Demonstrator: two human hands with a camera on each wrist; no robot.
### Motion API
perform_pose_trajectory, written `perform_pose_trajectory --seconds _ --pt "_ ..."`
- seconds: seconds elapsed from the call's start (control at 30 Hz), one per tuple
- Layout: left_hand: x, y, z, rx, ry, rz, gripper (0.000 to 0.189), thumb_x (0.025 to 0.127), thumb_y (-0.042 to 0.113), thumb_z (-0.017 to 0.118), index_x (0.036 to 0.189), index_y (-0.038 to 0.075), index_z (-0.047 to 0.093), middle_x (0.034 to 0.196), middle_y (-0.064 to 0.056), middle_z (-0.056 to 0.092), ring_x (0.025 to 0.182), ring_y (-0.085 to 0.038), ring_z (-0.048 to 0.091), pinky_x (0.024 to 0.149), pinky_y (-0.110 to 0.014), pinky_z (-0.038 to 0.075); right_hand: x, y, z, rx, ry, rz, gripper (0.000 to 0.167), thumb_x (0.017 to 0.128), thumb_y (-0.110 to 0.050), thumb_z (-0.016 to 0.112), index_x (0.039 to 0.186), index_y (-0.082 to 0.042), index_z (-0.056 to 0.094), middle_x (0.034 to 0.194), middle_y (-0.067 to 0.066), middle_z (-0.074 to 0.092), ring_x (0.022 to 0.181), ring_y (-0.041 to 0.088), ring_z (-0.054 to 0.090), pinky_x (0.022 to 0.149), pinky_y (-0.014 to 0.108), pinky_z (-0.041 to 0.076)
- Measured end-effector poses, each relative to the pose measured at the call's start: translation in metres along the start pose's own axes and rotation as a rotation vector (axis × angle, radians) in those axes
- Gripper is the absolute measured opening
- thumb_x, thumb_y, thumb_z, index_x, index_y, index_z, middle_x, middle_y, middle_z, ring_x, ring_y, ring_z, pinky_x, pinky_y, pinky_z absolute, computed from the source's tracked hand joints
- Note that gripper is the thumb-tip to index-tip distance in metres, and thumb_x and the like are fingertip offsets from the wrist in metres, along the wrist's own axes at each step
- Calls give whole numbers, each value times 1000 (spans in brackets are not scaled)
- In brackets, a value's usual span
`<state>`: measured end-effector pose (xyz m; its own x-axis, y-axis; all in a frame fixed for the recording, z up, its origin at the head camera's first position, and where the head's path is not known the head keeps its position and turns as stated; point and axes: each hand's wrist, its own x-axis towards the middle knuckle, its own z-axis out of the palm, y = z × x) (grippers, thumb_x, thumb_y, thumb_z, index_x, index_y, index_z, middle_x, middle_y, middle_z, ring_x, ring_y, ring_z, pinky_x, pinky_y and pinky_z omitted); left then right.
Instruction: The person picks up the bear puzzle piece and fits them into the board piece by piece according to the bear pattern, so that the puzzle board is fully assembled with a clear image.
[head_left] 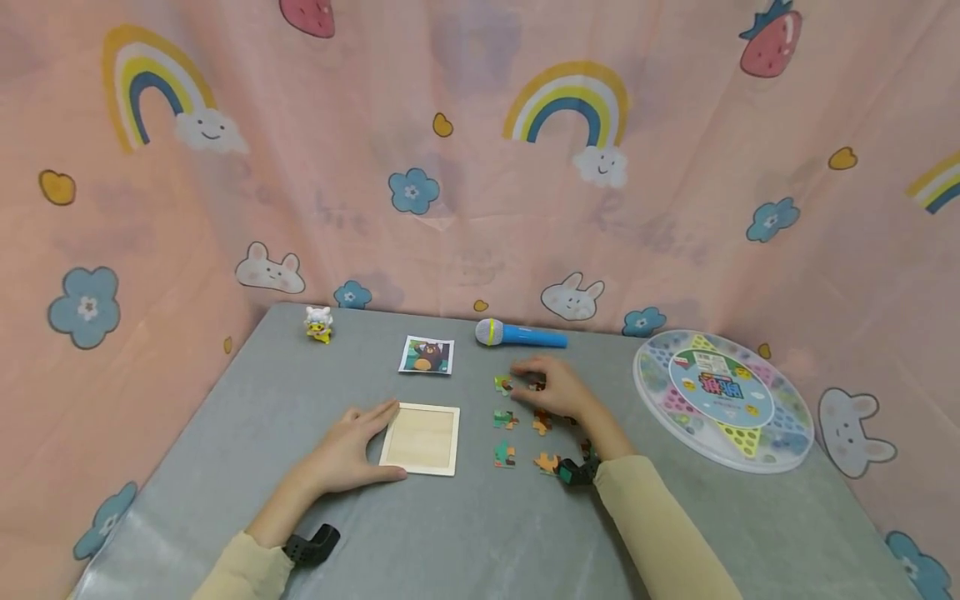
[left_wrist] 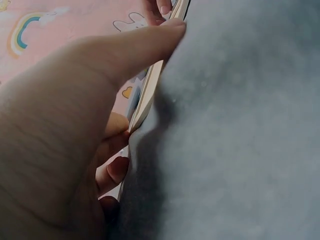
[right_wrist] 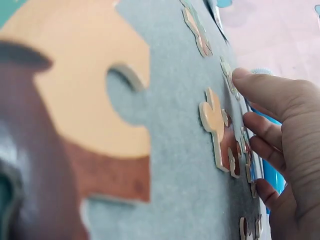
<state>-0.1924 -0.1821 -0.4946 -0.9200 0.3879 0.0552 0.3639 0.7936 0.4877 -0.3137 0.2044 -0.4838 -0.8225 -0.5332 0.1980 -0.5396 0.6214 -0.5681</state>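
My left hand (head_left: 348,446) lies at the left side of a square, pale wooden puzzle tray (head_left: 455,442). Its thumb touches the near edge and its extended fingers reach the far left corner; the left wrist view shows the thumb (left_wrist: 145,47) against the rim. Over the upper rows of loose jigsaw pieces hovers my right hand (head_left: 558,387), thumb and fingers apart. Its thumb tip is by a green-and-brown jigsaw piece (head_left: 502,385); contact is unclear. Other pieces, such as an orange jigsaw piece (head_left: 546,462), lie nearer, some partly hidden under the right hand and wrist.
Behind the tray lies a picture card (head_left: 427,356) of a bear. A blue toy microphone (head_left: 534,336) is near the back edge, and a small figurine (head_left: 318,323) stands at the back left. On the right sits a round board-game case (head_left: 798,433).
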Motion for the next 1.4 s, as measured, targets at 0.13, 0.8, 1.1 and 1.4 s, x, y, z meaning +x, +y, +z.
perform_pose_trajectory --seconds 0.13,0.8,1.1,1.4 --pt "0 0 2 -4 6 -16 108 80 60 87 163 7 43 168 -10 42 117 -26 52 97 -47 50 2 2 2 -5 -10 -20 45 94 -26 84 132 -4 75 128 13 73 121 34 66 105 55 53" --pt "2 1 6 51 35 -33 104 84 62 83 162 6 44 167 -12 43 109 -23 52 86 -38 49 5 -4 9 -130 -35 6 30 100 -25 77 127 -12 78 124 11 68 115 31 60 95 52 51" --pt "1 1 9 65 44 -27 103 83 65 82 161 8 46 167 -9 45 103 -18 50 80 -33 46 3 -7 9 -117 -14 0 27 101 -22 76 124 -9 78 123 12 68 114 32 60 98 54 51" --pt "2 3 7 60 53 -14 102 84 64 82 161 7 47 166 -10 45 109 -22 52 85 -37 48 2 -10 6 -114 -6 -6 27 101 -20 75 124 -6 77 119 10 73 114 32 64 100 54 52"
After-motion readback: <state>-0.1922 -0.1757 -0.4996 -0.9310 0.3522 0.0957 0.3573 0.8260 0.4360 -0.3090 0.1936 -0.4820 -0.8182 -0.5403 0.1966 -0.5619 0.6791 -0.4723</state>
